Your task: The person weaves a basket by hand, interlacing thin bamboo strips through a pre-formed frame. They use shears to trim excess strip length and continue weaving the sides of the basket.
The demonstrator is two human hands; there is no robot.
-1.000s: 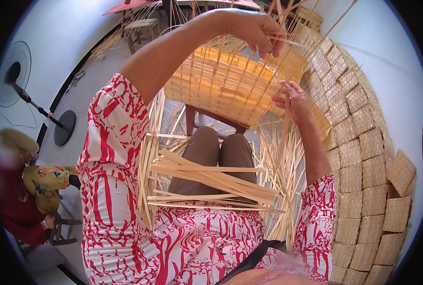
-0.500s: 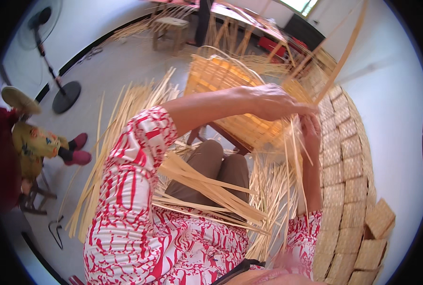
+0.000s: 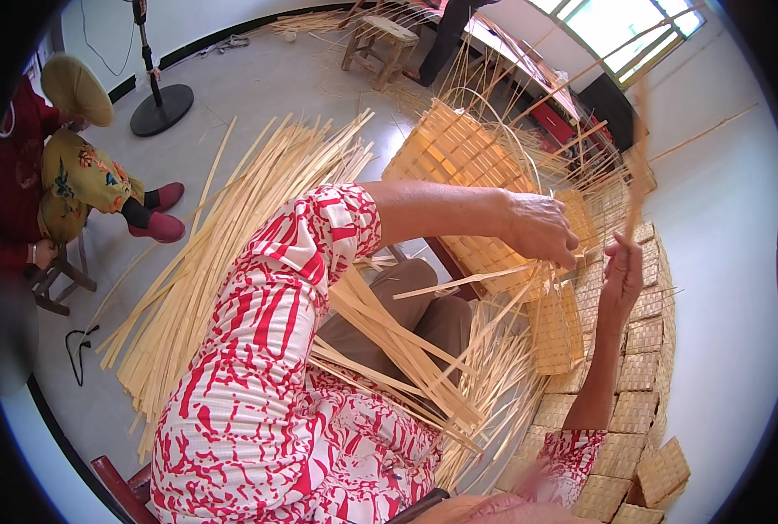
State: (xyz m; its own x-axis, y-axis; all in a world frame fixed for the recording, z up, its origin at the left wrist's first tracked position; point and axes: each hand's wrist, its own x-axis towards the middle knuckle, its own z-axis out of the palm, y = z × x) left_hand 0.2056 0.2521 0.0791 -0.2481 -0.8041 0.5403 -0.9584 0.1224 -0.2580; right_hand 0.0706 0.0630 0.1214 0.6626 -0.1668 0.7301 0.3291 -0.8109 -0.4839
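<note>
Lap strips (image 3: 406,347): loose pale pile across the dark trousers (image 3: 441,327), beside L forearm.
Floor strips (image 3: 188,323): big bundle to L; 2nd heap (image 3: 498,354) R of knees.
L hand (image 3: 537,229): over basket's near R side, fingers bent down by thin strip ends; can't tell if they pinch anything (palm faces away).
R hand (image 3: 623,275): raised, apart from L; thumb + fingers closed on a long strip (image 3: 640,166) running up.
Woven basket (image 3: 459,162): just past knees, tilted, seems to rest on a dark wooden support (image 3: 450,266); loose ends poke out.
Strip work: looks like mid-weave, handling strips at basket's R edge.
Next move: prob. calls for steadying that edge w/ L while guiding long strip clear of loose ends w/ R.
Forearm cover: L arm hides part of basket's lower wall; long strip's upper part blurred, tip hard to find.
Small woven section (image 3: 557,327): below the hands; can't tell if joined to basket.
Stacked woven pieces (image 3: 638,375): along R wall, partly behind R arm.
Seated person (image 3: 83,166): at L, cut by dark rim.
Fan stand (image 3: 162,111): base + pole only, head out of frame.
Far end: stool (image 3: 380,39), somebody's dark trouser leg (image 3: 446,39), rest cut off; table clutter too small to sort.
</note>
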